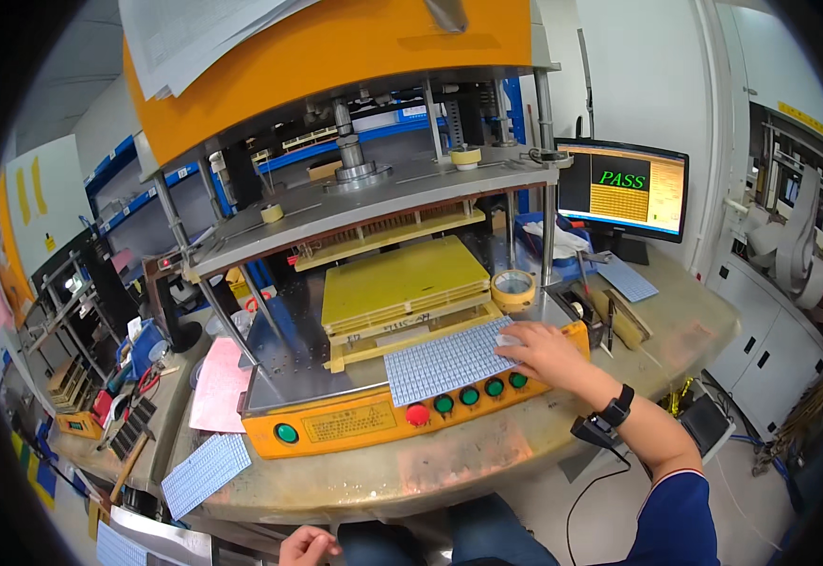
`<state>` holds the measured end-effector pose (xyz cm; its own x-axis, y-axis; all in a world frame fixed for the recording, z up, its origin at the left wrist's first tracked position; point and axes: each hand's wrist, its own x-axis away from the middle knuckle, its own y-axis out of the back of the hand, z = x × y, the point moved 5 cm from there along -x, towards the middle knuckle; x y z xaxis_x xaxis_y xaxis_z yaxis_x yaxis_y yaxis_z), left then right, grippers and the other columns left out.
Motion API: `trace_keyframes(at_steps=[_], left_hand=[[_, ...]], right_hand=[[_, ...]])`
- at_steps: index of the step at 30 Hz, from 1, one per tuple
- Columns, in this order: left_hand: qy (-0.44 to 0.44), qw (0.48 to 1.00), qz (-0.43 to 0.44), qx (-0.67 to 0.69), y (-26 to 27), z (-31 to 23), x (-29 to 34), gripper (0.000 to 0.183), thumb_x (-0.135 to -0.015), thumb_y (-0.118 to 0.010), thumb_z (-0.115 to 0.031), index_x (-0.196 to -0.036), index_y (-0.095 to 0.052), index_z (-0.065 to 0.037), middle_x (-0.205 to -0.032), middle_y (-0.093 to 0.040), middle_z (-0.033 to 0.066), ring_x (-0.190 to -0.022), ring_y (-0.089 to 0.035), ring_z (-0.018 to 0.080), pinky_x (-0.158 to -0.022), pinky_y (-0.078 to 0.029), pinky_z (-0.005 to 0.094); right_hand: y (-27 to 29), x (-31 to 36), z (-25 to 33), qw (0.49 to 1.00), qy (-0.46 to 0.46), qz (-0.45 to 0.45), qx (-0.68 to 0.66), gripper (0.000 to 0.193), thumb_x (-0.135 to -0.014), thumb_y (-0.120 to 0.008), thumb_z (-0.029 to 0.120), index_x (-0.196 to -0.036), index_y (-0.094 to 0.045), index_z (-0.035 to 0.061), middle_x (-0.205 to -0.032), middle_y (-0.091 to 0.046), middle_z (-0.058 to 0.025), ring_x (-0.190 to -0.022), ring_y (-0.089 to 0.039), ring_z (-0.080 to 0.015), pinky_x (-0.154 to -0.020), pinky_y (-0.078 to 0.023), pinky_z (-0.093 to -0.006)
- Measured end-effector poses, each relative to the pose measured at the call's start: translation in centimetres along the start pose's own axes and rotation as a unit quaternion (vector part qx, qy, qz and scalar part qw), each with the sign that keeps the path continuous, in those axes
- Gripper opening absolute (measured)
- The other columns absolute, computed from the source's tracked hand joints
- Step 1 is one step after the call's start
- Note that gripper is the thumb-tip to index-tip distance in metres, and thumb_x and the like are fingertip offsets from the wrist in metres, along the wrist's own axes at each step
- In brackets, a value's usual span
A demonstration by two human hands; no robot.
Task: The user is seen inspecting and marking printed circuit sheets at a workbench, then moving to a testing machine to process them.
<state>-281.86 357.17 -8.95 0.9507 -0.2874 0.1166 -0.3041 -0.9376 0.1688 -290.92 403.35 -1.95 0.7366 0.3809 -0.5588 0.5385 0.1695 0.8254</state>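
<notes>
Gridded panel (pixel 449 361) lies under the outstretched right hand (pixel 544 351), fingers flat; left hand (pixel 306 547) rests loosely curled, empty.

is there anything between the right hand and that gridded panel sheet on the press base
No. The right hand already rests on the right end of the gridded panel sheet, which lies flat on the press base in front of the yellow fixture. Nothing visible lies between them.

Beyond our right hand (pixel 545 351) we saw a black-framed monitor (pixel 622 190) glowing orange and yellow with a dark green-lettered panel, while a rectangular yellow label (pixel 348 422) sat left of it beside a green button.
</notes>
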Motion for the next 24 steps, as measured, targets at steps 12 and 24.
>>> trace_keyframes(at_steps=[12,24], left_hand=[[-0.367,0.826,0.157,-0.397,-13.7,-11.2,-13.1,0.037,-0.083,-0.067,-0.018,-0.118,-0.056,-0.013,-0.125,-0.052,0.0109,-0.111,-0.055,0.0307,-0.088,-0.045,0.0456],[-0.421,0.691,0.033,-0.586,-16.2,-12.0,-20.3,0.055,-0.077,-0.071,-0.025,-0.127,-0.052,-0.018,-0.127,-0.052,0.0054,-0.116,-0.049,0.0252,-0.095,-0.04,0.0475]], right_hand=[[-0.5,-2.0,-2.0,0.992,-0.033,0.048,-0.113,0.038,-0.088,-0.061,0.024,-0.124,-0.056,0.0124,-0.126,-0.057,-0.0107,-0.115,-0.053,-0.0301,-0.101,-0.038,-0.0467],[0.4,-3.3,-0.7,0.969,0.017,0.177,-0.171,0.051,-0.073,-0.07,0.011,-0.122,-0.057,0.0048,-0.116,-0.06,-0.0153,-0.102,-0.057,-0.0328,-0.091,-0.047,-0.0394]])
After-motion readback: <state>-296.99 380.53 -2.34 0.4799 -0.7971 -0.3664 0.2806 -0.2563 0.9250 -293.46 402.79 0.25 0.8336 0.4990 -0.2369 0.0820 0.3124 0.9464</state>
